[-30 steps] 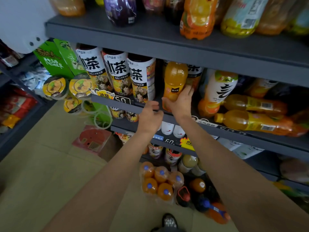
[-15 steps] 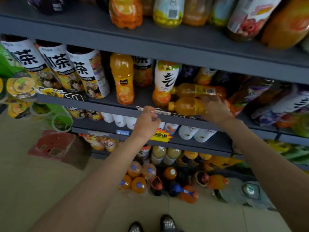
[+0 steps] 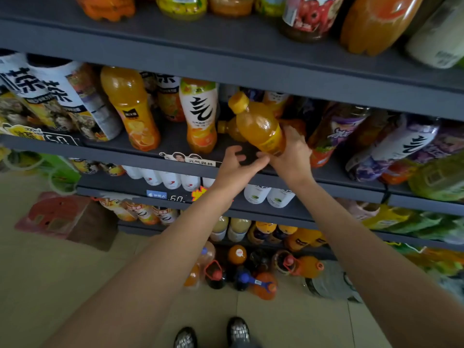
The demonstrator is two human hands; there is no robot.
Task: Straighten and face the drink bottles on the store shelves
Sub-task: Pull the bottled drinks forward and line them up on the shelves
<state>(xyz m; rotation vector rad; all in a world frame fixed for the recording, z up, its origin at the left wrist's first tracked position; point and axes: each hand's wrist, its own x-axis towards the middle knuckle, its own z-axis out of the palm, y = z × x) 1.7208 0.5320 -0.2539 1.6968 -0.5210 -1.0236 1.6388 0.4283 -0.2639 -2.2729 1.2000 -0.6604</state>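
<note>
On the middle shelf (image 3: pixel 160 156), the tilted bottle (image 3: pixel 258 126) sat in the right hand (image 3: pixel 292 151), cap up and to the left, just right of the upright white-label bottle (image 3: pixel 200 114). A second bottle (image 3: pixel 229 129) lay on its side behind it. The left hand (image 3: pixel 236 167) was near the shelf edge, just left of the right hand. Large tea bottles (image 3: pixel 57 96) stood far left.

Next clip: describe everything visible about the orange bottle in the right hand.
The orange bottle looks like clear plastic filled with orange drink, with a yellow-orange screw cap and a yellow label band near its base. It is tilted, cap up and to the left, base down to the right, lifted off the middle shelf. The right hand grips its lower end. The left hand reaches beneath with fingers spread, not clearly touching it. Another orange bottle lies behind it.
</note>
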